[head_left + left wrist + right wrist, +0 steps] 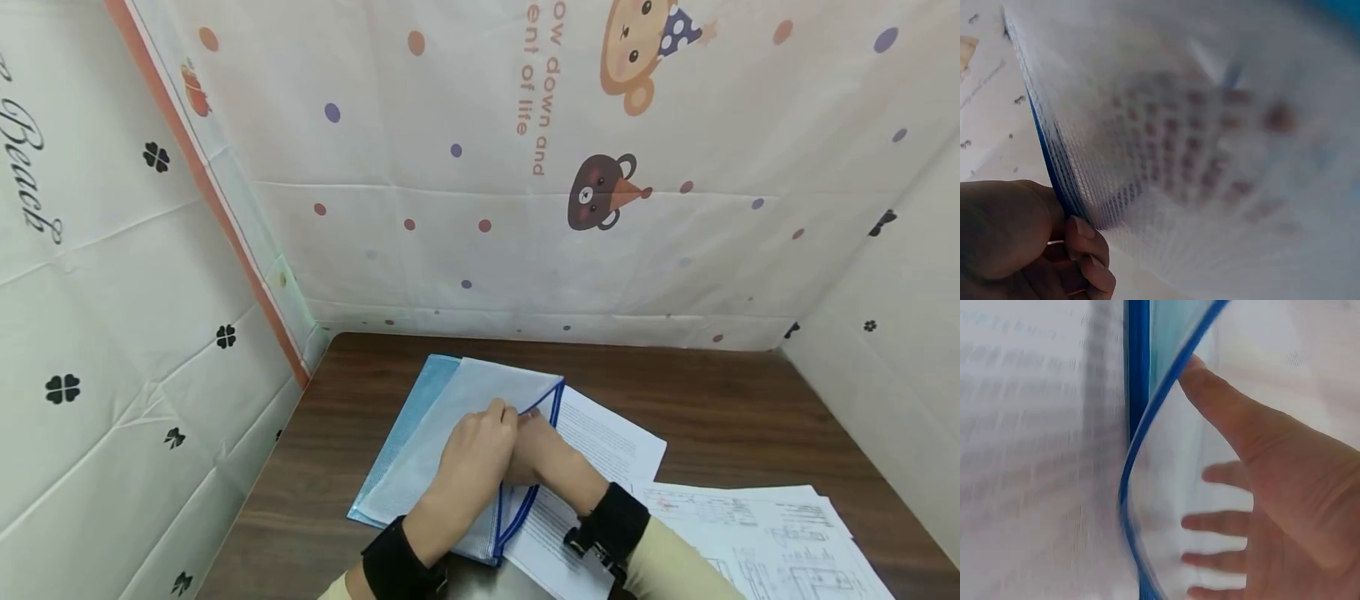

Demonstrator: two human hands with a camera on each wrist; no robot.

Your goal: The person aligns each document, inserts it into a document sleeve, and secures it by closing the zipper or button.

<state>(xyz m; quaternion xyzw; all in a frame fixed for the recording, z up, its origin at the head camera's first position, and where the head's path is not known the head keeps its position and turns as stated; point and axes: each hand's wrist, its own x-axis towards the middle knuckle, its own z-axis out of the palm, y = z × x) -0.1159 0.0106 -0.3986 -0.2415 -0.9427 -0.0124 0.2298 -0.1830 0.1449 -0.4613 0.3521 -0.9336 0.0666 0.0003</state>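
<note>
A white mesh zip pouch (438, 433) with blue trim lies on the brown table (720, 400), on top of a light blue pouch (405, 421). My left hand (476, 450) pinches the pouch's upper blue edge (1054, 172) and lifts it, its fingers (1088, 250) curled under the rim. The right hand (540, 457) reaches into the opening. In the right wrist view the right hand (1260, 506) has spread, straight fingers inside the pouch, and its thumb lies along the curved blue edge (1138, 450). A printed sheet (600, 437) lies half under the opening.
More printed sheets (765, 533) with drawings lie at the front right of the table. Patterned cloth walls (525, 208) close in the table at the back, left and right. Black wrist straps (615, 521) sit on both forearms.
</note>
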